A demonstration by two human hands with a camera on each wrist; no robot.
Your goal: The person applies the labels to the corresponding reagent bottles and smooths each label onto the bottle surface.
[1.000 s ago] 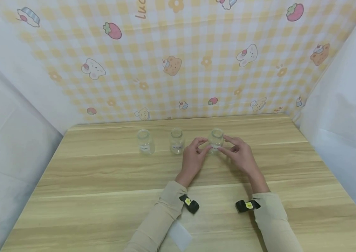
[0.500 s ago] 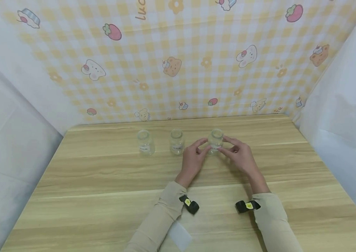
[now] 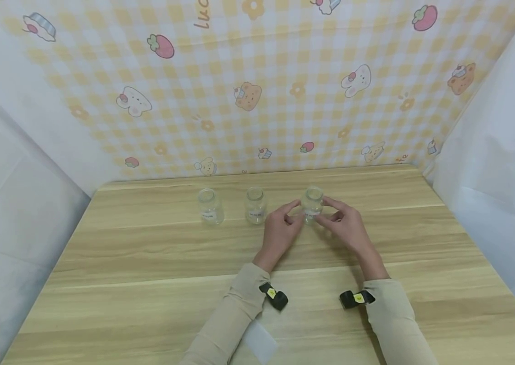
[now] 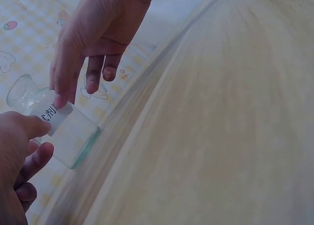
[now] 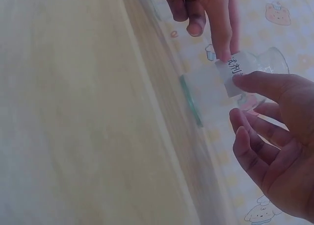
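Three clear glass jars stand upright in a row across the back of the table. The rightmost glass jar (image 3: 313, 198) is between the two hands and bears a white label (image 4: 54, 114) with black characters. My left hand (image 3: 280, 230) holds it from the left, thumb at the label and index finger round the side. From the right, my right hand (image 3: 348, 225) holds the same jar, its thumb (image 5: 260, 84) on the label's edge. The middle jar (image 3: 256, 205) is just left of my left hand; the left jar (image 3: 210, 205) stands farther off. Both carry labels too.
A white piece of paper (image 3: 259, 342) lies on the wooden table (image 3: 148, 304) by the left sleeve. Behind the table hangs a yellow checked cloth (image 3: 221, 76). White sheets (image 3: 494, 152) hang at both sides.
Both thumbs have shifted slightly downward at the label of the rightmost jar. The jars stay where they were, and the arms are almost still.
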